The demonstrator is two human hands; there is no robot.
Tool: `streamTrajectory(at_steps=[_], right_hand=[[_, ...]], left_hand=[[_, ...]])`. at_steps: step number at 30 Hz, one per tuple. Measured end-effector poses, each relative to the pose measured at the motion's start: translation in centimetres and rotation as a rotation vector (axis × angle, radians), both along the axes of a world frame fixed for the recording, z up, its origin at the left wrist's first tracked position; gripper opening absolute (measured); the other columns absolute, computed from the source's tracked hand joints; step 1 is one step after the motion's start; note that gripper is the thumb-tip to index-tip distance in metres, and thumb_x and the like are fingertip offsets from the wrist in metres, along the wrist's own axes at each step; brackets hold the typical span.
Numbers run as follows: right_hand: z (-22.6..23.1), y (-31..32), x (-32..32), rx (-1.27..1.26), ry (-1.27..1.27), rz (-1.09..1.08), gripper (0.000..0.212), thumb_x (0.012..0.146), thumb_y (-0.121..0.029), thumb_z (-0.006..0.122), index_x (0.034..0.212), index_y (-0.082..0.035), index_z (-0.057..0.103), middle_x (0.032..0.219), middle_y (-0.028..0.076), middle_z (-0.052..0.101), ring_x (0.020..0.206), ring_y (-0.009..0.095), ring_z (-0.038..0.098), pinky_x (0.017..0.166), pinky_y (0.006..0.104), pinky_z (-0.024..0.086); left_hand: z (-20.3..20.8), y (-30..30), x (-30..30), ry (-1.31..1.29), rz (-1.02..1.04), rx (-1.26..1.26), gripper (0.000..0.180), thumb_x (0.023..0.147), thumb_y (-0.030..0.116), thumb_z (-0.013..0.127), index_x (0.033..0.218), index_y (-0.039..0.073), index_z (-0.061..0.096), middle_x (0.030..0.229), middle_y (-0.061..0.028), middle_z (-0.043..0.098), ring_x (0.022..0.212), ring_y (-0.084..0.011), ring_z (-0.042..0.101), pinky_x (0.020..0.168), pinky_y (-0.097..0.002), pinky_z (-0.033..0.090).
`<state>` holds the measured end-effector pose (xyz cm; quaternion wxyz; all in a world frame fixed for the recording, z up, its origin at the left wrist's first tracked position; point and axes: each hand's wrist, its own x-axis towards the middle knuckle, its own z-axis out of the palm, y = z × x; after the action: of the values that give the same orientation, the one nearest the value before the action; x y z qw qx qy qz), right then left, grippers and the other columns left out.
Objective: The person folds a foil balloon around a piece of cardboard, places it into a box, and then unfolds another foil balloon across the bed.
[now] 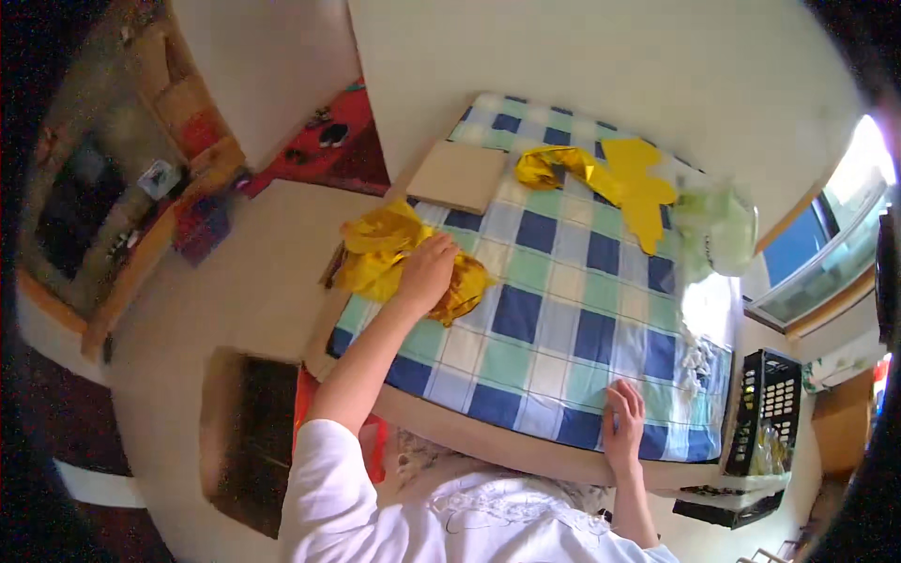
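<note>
A crumpled sheet of shiny gold foil [375, 246] lies at the left edge of the checked tablecloth [516, 314]. My left hand [429, 272] is closed on this foil, its fingertips partly hidden against the folds. My right hand [624, 422] rests on the cloth near the front right edge, fingers stretched and slightly bent, holding nothing. Farther back, another twisted piece of gold foil [563, 167] touches a flat yellow cut-out shape [643, 192]. Beyond my left hand sits a flat beige board [457, 176].
A pale green plastic bag [718, 230] stands at the table's right side, with crumpled white material [696, 361] nearer me. Black plastic crates [770, 403] are on the right beyond the table edge. An open cardboard box [249, 432] stands on the floor at left.
</note>
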<state>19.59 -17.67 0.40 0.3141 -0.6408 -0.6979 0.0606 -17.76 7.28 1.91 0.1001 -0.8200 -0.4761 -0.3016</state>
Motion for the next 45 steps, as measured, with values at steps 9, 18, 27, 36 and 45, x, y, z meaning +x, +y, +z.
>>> streamTrajectory(at_steps=[9,18,27,36,45], right_hand=[[0.5,1.7,-0.6,0.004,-0.021,-0.001,0.033,0.078,-0.001,0.057,0.110,-0.008,0.062,0.126,0.017,0.055,0.118,0.037,0.049,0.100,0.0453,0.039],[2.1,14.7,-11.3,-0.032,0.268,0.281,0.043,0.080,-0.007,0.067,0.121,-0.014,0.059,0.139,0.017,0.044,0.123,0.037,0.044,0.101,0.0419,0.040],[-3.3,26.5,-12.8,-0.434,0.395,0.005,0.030,0.091,-0.029,0.057,0.094,-0.001,0.067,0.062,0.014,0.064,0.057,0.025,0.064,0.056,0.0392,0.051],[0.3,21.6,-14.1,-0.046,0.452,0.033,0.021,0.085,-0.016,0.061,0.103,-0.005,0.063,0.085,0.014,0.064,0.075,0.027,0.063,0.065,0.0364,0.050],[-0.4,15.3,-11.8,0.092,-0.065,0.460,0.037,0.077,-0.006,0.060,0.115,-0.006,0.057,0.105,0.011,0.061,0.104,0.031,0.055,0.093,0.0419,0.043]], left_hand=[[-3.5,-3.7,1.5,-0.006,0.218,-0.243,0.045,0.087,0.027,0.060,0.126,0.005,0.054,0.138,-0.0231,0.043,0.127,-0.0376,0.041,0.105,-0.0506,0.032],[-4.2,-11.7,5.4,0.111,-0.144,-0.293,0.047,0.088,0.032,0.057,0.131,0.012,0.053,0.142,-0.0126,0.043,0.132,-0.0362,0.037,0.107,-0.0557,0.028],[-1.3,-13.1,7.0,0.020,-0.177,-0.343,0.041,0.083,0.022,0.064,0.121,0.007,0.058,0.128,-0.0158,0.054,0.121,-0.0363,0.050,0.099,-0.0459,0.044],[-2.3,-10.1,5.7,-0.095,-0.070,-0.495,0.017,0.076,0.015,0.067,0.083,0.000,0.064,0.086,-0.0166,0.065,0.084,-0.0323,0.065,0.069,-0.0414,0.052],[-3.8,-4.9,3.6,-0.828,-0.037,-0.851,0.034,0.091,0.029,0.061,0.084,-0.005,0.063,0.063,-0.0121,0.057,0.059,-0.0160,0.051,0.060,-0.0314,0.043]])
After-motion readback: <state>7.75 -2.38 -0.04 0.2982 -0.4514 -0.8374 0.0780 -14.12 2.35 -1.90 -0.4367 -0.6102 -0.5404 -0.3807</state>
